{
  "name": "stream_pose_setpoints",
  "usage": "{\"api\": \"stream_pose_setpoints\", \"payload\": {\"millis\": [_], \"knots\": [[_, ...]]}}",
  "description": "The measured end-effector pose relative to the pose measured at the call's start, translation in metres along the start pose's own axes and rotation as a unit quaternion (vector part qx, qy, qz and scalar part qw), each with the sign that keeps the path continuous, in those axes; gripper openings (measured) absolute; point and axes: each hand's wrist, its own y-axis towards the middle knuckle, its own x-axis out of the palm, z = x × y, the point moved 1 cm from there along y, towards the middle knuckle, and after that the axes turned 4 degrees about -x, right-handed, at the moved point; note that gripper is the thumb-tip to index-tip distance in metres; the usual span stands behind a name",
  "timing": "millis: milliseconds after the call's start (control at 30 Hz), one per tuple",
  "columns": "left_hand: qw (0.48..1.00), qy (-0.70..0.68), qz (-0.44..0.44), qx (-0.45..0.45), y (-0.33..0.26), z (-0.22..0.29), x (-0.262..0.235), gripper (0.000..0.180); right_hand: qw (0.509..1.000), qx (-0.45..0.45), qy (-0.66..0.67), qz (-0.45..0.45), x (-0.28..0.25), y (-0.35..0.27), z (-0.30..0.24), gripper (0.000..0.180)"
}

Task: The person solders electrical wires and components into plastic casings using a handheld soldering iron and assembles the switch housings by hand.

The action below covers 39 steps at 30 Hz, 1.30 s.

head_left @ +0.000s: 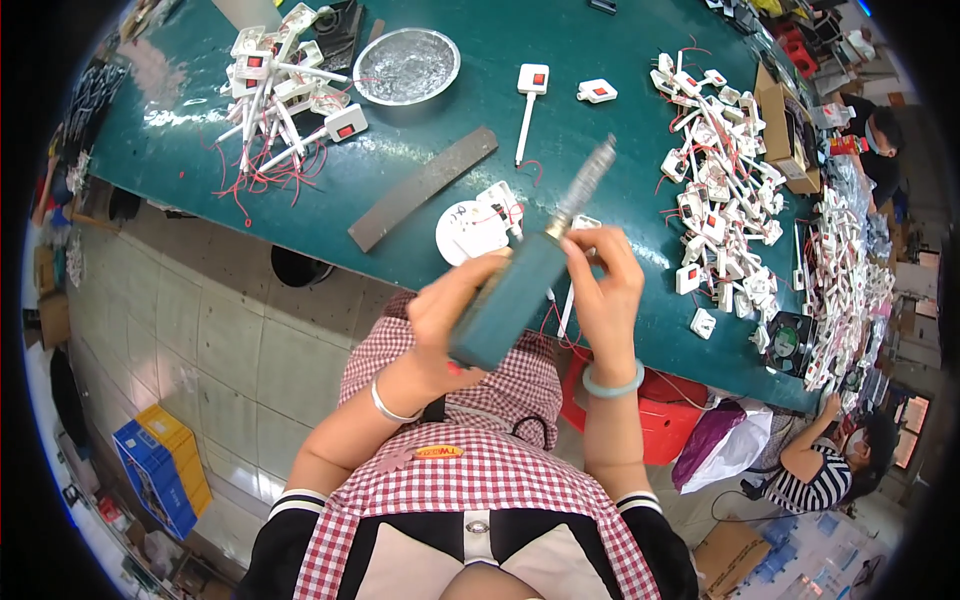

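Note:
My left hand (440, 315) is wrapped round the dark green body of an electric screwdriver (515, 295), held tilted over the table's near edge. Its silver tip points up and to the right, slightly blurred. At the collar below that tip, my right hand (610, 285) pinches the tool with thumb and forefinger. Beneath the tool lies a white round disc (460, 235) with dark marks, beside an opened white housing (498, 200) with red wires. Farther off are a white stick-shaped part with a red switch (532, 85) and a small white switch housing (597, 91).
A flat grey bar (425, 188) lies left of the disc, with a round metal bowl (407, 65) behind it. Switch parts are heaped at left (285, 90) and right (725, 190). A cardboard box (785, 130) stands at right. Other people sit along the right side.

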Motion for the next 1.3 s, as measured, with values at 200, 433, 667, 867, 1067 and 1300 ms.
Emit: {"api": "stream_pose_setpoints", "payload": {"millis": [200, 433, 667, 867, 1067, 1300], "knots": [[0.992, 0.054, 0.092, -0.072, 0.016, -0.032, -0.03, 0.025, 0.988, 0.01, 0.043, -0.145, 0.045, 0.056, 0.015, 0.011], [0.972, -0.074, 0.109, -0.195, 0.036, -0.056, -0.027, 0.025, 0.981, 0.031, 0.043, -0.186, 0.045, 0.06, 0.007, 0.01], [0.962, -0.102, 0.025, -0.254, 0.074, -0.053, -0.024, 0.027, 0.987, -0.155, -0.012, -0.041, 0.041, 0.045, -0.012, 0.01], [0.961, -0.078, -0.061, -0.258, 0.084, -0.052, -0.021, 0.03, 0.974, -0.222, -0.006, -0.032, 0.043, 0.046, -0.017, 0.015], [0.974, 0.003, -0.064, -0.215, 0.087, -0.039, -0.021, 0.032, 0.966, -0.258, 0.01, 0.016, 0.046, 0.046, -0.032, 0.018], [0.961, -0.037, -0.089, -0.261, 0.089, -0.049, -0.025, 0.031, 0.958, -0.275, 0.037, -0.074, 0.053, 0.041, -0.031, 0.016]]}}
